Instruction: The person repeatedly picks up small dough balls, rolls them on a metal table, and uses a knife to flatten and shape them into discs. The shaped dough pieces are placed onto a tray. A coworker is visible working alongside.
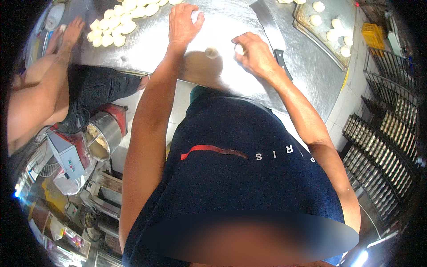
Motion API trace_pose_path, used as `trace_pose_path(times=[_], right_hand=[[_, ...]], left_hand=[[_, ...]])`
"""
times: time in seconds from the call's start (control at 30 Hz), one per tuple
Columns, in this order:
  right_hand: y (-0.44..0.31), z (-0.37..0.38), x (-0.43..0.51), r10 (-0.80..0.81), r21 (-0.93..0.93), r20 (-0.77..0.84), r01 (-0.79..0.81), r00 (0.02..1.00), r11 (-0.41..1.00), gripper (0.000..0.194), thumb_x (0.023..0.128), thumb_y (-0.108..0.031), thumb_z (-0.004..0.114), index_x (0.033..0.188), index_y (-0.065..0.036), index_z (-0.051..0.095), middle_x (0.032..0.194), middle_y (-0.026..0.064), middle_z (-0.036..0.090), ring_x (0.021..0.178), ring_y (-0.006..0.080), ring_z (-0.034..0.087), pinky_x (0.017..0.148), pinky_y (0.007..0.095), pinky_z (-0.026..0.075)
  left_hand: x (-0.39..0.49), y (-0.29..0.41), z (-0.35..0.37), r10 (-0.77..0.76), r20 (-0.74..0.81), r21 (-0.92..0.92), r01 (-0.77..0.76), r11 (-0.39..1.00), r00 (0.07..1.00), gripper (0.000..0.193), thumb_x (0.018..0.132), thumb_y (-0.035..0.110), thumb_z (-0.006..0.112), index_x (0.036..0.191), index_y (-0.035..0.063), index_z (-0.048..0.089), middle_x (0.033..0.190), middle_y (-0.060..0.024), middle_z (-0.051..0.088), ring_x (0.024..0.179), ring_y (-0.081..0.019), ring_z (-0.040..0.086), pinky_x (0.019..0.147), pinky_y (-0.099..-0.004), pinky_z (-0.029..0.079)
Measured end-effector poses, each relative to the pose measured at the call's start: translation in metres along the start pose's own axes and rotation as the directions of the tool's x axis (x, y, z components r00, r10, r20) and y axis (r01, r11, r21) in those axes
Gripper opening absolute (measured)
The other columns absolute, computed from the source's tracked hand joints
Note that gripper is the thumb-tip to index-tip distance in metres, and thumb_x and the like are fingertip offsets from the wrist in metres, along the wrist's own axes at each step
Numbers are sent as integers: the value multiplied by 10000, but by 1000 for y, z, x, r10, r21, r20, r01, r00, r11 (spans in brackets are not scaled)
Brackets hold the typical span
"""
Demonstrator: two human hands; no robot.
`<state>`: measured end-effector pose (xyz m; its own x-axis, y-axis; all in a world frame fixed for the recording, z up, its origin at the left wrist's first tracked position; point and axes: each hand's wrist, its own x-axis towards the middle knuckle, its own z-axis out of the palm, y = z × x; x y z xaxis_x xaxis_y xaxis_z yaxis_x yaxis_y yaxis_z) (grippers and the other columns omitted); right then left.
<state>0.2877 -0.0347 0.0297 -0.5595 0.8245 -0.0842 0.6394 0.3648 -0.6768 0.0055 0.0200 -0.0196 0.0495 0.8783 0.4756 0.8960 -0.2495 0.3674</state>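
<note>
My right hand (255,55) holds a small pale dough ball (239,49) between thumb and fingers above the metal table (150,56). My left hand (184,25) is at the table's far side with curved fingers and thumb apart; glare hides whether something pale lies beneath them. Between my hands, a round pale piece, apparently dough (211,52), sits on the shiny surface near the front edge. Many dough pieces (113,25) lie clustered left of my left hand. A knife with a serrated blade (268,25) and black handle (283,63) lies just beyond my right hand.
A metal baking tray (308,36) with several dough balls sits at the table's right end. At left, a co-worker's hands (71,31) are over the table. Below stands a mixer bowl (103,137) holding dough. Racks with filled trays (377,163) and a yellow crate (372,35) stand at right.
</note>
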Motion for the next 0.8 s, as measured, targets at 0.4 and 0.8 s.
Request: trace_pose_path(times=[0.4,0.8], right_hand=[[6,-8,6,-61,67,-84,67,995,996,377,793,-280,798,1130,-126,725,1174,109,730,1112,354,675,935,484,555],[238,-276,82,340,38,-541,-382,769,923,549,859,-266,847,1346,-46,720,1234,185,760,1169,380,713,1030,444,558]], left_hand=[[28,23,-2,-110,236,0,113,994,966,254,878,125,774,1106,49,691,1187,-168,657,1153,-381,590,1019,-504,453],[63,39,23,53,191,-3,-53,999,980,358,877,111,757,1214,58,647,1314,-179,625,1233,-404,557,1073,-516,418]])
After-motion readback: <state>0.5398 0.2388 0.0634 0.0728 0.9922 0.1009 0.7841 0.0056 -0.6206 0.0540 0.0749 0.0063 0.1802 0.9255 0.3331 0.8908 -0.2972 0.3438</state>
